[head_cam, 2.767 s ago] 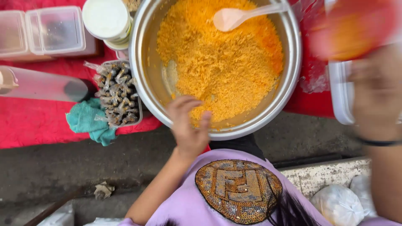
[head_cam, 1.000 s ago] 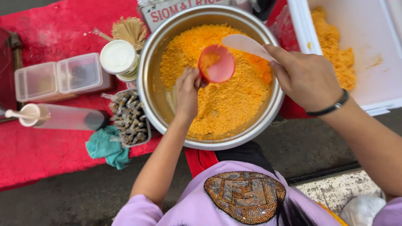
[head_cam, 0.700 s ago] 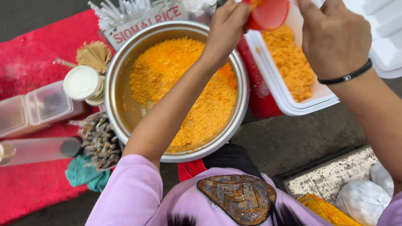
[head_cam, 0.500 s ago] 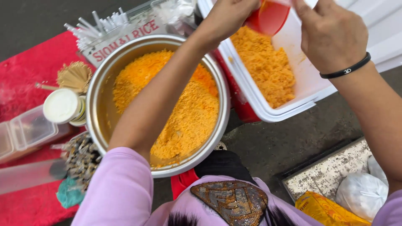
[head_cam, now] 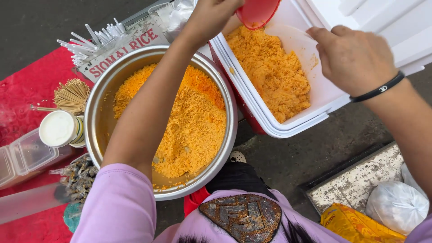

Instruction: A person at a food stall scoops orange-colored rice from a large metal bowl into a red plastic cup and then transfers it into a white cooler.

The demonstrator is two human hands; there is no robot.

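Observation:
My left hand (head_cam: 211, 18) reaches across a big metal pot (head_cam: 227, 135) and grips a small red bowl (head_cam: 257, 11), which is tipped over a white cooler box (head_cam: 288, 130). Orange rice (head_cam: 270, 72) lies heaped in the cooler's left half. More orange rice (head_cam: 189, 121) fills the pot, dug lower at the near left. My right hand (head_cam: 353, 58), with a black wristband, is over the cooler and closed on a white rice paddle (head_cam: 288, 35) whose blade points toward the red bowl.
On a red cloth (head_cam: 27, 94) to the left are a white-lidded jar (head_cam: 58, 129), a bundle of wooden skewers (head_cam: 72, 94), white plastic forks (head_cam: 90, 42) and clear plastic boxes (head_cam: 22, 157). A white bag (head_cam: 396, 204) and a yellow bag (head_cam: 355, 225) lie at lower right.
Both hands carried the red bowl and paddle from the pot over to the cooler. The view has shifted right and the bowl is now tilted above the rice in the cooler.

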